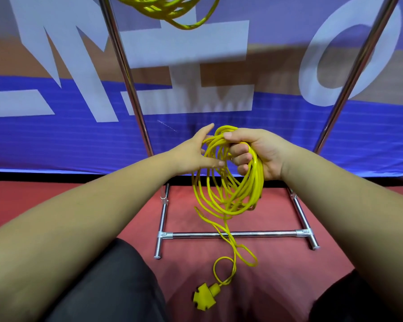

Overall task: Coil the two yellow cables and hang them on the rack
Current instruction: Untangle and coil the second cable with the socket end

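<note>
From the head camera, the right hand (261, 154) is clenched round the top of the gathered loops of one yellow cable (258, 182). Thumb sits over the bundle and fingers are curled through it. The left hand (193, 154) is just beside it, fingers straight and spread, with fingertips touching the near strands but gripping nothing.

The coil hangs slack beneath the right fist, its loops uneven in size. A loose tail drops from under the hands to the red floor (289, 275), where it ends in a chunky yellow splitter plug (205, 296).

High above both hands, a second yellow coil (159, 9) already hangs at the top of the frame, between the chrome uprights of the rack (265, 234). What it hangs from is out of frame.

The cable looks limp and fairly light, smooth-jacketed, and likely to spring out of shape if the fist eases. The plug is probably the heaviest part and will swing when lifted. I would feed the tail in with the left hand and keep the grip at the top of the loops, where all the strands cross.
</note>
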`<state>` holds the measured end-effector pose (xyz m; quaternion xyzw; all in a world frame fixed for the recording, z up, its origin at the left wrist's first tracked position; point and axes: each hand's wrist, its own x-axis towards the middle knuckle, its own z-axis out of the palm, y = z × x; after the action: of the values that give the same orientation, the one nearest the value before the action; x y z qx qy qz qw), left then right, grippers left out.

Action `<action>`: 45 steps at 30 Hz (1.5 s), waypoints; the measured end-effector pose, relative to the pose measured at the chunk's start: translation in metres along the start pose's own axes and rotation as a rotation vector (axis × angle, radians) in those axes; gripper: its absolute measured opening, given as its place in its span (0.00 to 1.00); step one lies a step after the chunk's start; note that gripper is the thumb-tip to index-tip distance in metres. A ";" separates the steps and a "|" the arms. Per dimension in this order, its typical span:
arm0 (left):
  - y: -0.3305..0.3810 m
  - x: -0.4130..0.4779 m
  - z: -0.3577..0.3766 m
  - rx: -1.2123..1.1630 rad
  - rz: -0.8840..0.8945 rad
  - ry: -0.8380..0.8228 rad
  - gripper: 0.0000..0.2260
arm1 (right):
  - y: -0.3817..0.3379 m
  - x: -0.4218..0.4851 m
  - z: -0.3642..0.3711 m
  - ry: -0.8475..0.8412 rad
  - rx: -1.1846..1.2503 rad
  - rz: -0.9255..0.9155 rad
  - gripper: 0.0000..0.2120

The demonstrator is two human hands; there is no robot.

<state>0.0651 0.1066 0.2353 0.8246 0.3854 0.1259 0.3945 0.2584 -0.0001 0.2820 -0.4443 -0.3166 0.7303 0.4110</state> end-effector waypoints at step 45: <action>0.034 0.032 0.042 1.231 0.188 -0.148 0.07 | -0.025 -0.031 -0.098 0.590 -0.249 -0.200 0.04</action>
<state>0.1260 0.0938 0.2300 0.9375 0.2849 -0.1425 -0.1397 0.3638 -0.0067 0.2751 -0.6501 -0.3128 0.4820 0.4973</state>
